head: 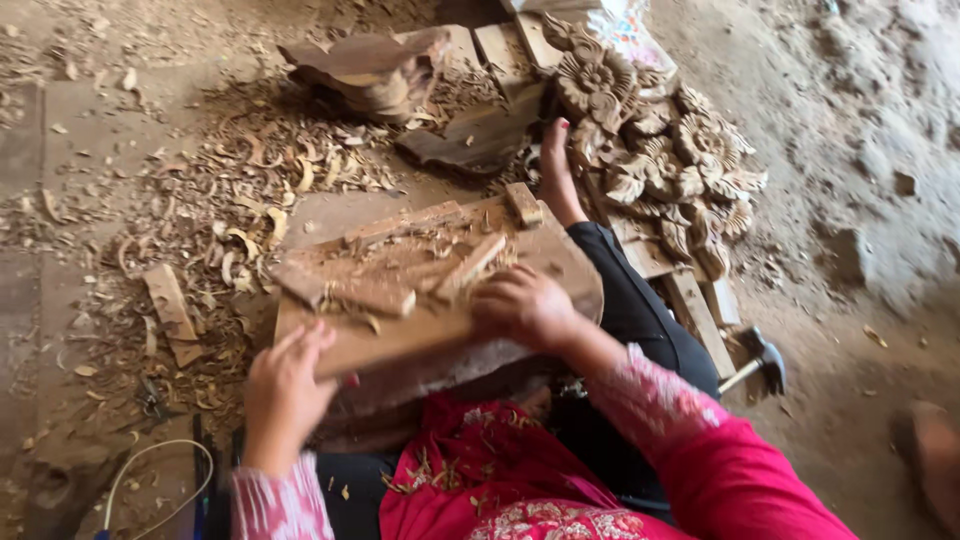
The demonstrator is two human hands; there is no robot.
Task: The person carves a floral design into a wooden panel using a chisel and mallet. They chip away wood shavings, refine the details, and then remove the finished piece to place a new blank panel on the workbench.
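Head view: fingers first. The left hand (287,385) is curling its fingers over the near-left edge of the wooden work board (400,335), gripping it at about seven o'clock. The right hand (522,305) is resting knuckles-up on the board's top at about three o'clock, fingers bent down onto the surface; whether anything small is pinched under them, I cannot tell. The board is sitting across the person's lap, littered with chips and with a loose wood strip (470,266) lying on it. By my reading, the person is steadying or shifting the board between cuts; any further move is calling for a firm two-handed hold so the loose pieces are not sliding off. At one o'clock, carved wooden flowers (660,150) are lying stacked. A hammer (762,360) is lying at four o'clock, and wood shavings (240,190) are spreading at ten.
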